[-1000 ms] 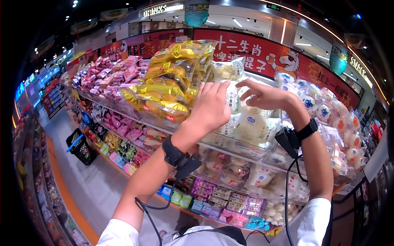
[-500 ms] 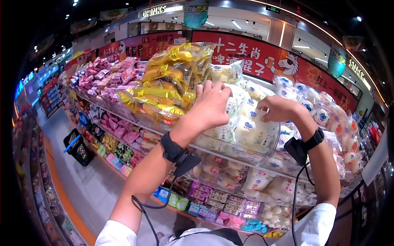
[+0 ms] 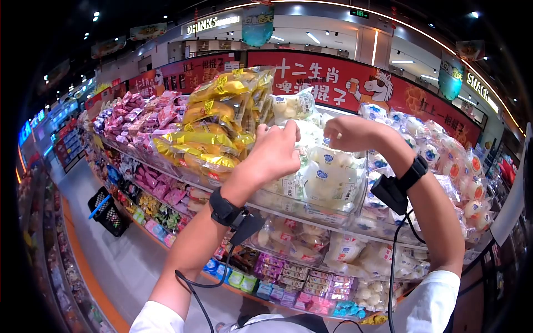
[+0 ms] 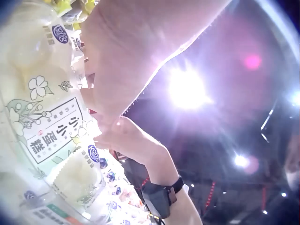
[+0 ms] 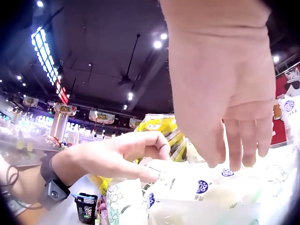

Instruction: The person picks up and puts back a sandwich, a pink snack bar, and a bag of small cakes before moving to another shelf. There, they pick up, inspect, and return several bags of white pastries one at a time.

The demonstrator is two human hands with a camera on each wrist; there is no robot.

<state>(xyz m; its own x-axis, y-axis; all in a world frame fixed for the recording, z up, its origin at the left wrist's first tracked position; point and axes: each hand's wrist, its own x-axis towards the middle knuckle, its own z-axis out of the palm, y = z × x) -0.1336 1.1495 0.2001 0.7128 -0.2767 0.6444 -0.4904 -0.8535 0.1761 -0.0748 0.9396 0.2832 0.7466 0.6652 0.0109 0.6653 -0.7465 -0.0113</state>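
Note:
My left hand (image 3: 276, 151) is at the pile of clear-and-white bagged small cakes (image 3: 327, 176) on the upper shelf. In the right wrist view, its thumb lies on the front of a cake bag (image 5: 206, 190) and its fingers curl over the top edge, pinching it. My right hand (image 3: 355, 133) hangs over the back of the same pile. Its fingers (image 5: 248, 140) point down, fairly straight, their tips right at the bags. Another cake bag (image 3: 291, 106) stands upright behind the left hand. A large bag with printed flowers (image 4: 44, 122) fills the left of the left wrist view.
Yellow bread bags (image 3: 216, 119) are stacked left of my left hand, with pink packets (image 3: 139, 114) beyond. More wrapped cakes (image 3: 438, 150) are heaped on the right. A clear shelf lip (image 3: 311, 213) runs in front. A black basket (image 3: 108, 213) stands on the floor.
My left hand's fingers have curled at the bags. The right hand lifted off to the right, then came back left over the rear of the pile. The view has shifted slightly.

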